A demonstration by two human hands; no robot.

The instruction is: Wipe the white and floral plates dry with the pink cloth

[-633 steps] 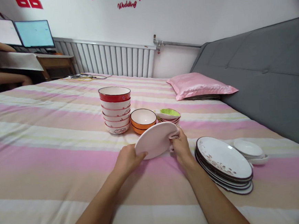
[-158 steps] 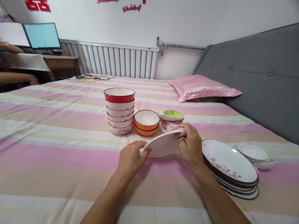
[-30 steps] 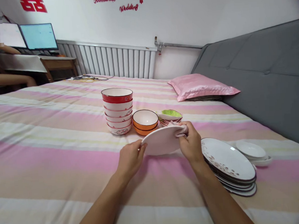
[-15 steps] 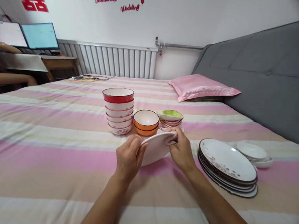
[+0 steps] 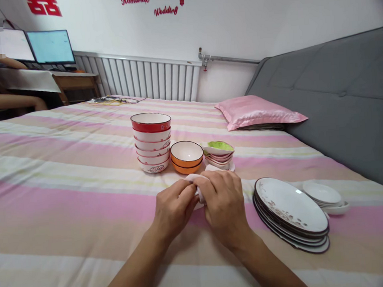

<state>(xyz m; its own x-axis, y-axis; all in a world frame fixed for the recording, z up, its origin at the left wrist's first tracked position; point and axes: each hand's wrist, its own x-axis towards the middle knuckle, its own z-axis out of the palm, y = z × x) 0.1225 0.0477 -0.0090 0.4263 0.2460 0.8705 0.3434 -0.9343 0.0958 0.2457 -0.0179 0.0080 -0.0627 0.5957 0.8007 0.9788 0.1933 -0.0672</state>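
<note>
My left hand (image 5: 176, 209) is closed on the edge of a white plate, of which only a sliver (image 5: 199, 204) shows between my hands. A pale pink cloth (image 5: 194, 177) is bunched over the rim, and my right hand (image 5: 225, 205) is closed round it, right beside the left fingers. Most of the plate is hidden behind both hands. Just beyond them stand a tall stack of white and red bowls (image 5: 152, 142), two nested orange bowls (image 5: 186, 158) and a pile of small leaf-shaped dishes (image 5: 219, 152).
To the right lie stacked brown-rimmed plates (image 5: 292, 206), with small white dishes (image 5: 323, 195) beyond. A pink pillow (image 5: 260, 110) rests near the grey headboard (image 5: 332, 79). Cables (image 5: 118, 99) lie on the bed's far edge. A person (image 5: 5, 96) sits at a desk with monitors (image 5: 51, 47).
My right hand, with the cloth, has moved left along the plate to my left hand. The plate has tilted so that far less of it shows.
</note>
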